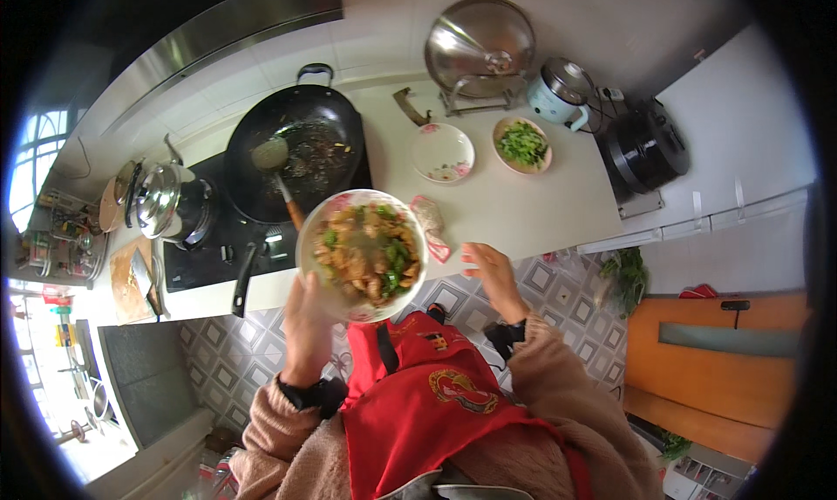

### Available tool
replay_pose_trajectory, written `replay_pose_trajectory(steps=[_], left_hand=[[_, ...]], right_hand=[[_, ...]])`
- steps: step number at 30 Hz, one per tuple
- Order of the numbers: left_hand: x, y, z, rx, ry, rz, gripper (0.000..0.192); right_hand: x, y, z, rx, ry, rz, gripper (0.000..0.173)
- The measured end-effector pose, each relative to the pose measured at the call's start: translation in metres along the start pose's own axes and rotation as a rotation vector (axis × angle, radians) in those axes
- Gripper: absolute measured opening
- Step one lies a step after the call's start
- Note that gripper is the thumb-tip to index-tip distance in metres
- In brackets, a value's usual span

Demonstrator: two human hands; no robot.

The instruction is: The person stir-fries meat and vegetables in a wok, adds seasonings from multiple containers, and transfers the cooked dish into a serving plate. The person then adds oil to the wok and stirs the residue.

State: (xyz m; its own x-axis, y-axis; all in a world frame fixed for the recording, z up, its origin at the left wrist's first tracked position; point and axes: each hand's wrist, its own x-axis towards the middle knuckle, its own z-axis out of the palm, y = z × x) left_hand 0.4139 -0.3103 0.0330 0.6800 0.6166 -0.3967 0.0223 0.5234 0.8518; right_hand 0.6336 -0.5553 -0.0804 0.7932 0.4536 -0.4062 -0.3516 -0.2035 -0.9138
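Observation:
My left hand (pixel 307 323) grips the near left rim of a white floral plate (pixel 419 228) heaped with cooked meat and green pepper pieces (pixel 366 251). The plate is held up in front of the counter's edge and hides part of what lies below it. My right hand (pixel 495 279) is in the air to the right of the plate, apart from it, fingers spread and holding nothing. A folded cloth with a red edge (pixel 429 227) lies on the counter between them. Behind the plate, a black wok (pixel 307 186) holds oily residue and a slotted turner (pixel 270 153) with a wooden handle.
On the counter (pixel 556 206) are an empty floral plate (pixel 443 152), a bowl of chopped greens (pixel 522 144), a racked metal lid (pixel 480 45) and a light-blue electric pot (pixel 556 94). Left are a lidded steel pot (pixel 159 199) and a knife (pixel 140 274) on a cutting board (pixel 124 284).

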Motion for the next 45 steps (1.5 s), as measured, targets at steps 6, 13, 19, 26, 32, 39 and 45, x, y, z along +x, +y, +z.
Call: replay_pose_trajectory(steps=[6, 13, 19, 26, 32, 39, 45], left_hand=[[0.062, -0.128, 0.102, -0.016, -0.187, -0.193, 0.040], [0.139, -0.261, 0.160, 0.050, -0.157, -0.237, 0.036], [0.173, -0.315, 0.191, 0.066, -0.008, -0.213, 0.037], [0.179, -0.315, 0.229, 0.285, 0.174, -0.209, 0.047], [0.170, -0.309, 0.238, 0.560, 0.167, -0.240, 0.079], [0.097, -0.207, 0.124, 0.139, -0.180, -0.410, 0.071], [0.008, -0.163, -0.092, 0.050, 0.184, -0.338, 0.053]], right_hand=[[-0.051, 0.051, -0.162, 0.048, 0.339, 0.050, 0.035], [-0.104, 0.077, -0.242, 0.070, 0.468, 0.157, 0.032], [-0.132, 0.087, -0.259, 0.108, 0.521, 0.219, 0.033], [-0.126, 0.085, -0.264, 0.121, 0.495, 0.192, 0.031], [-0.095, 0.076, -0.241, 0.057, 0.363, 0.138, 0.032], [-0.025, 0.049, -0.105, -0.769, -0.116, -0.514, 0.045], [0.087, 0.055, 0.045, -1.046, -0.184, -0.915, 0.061]])
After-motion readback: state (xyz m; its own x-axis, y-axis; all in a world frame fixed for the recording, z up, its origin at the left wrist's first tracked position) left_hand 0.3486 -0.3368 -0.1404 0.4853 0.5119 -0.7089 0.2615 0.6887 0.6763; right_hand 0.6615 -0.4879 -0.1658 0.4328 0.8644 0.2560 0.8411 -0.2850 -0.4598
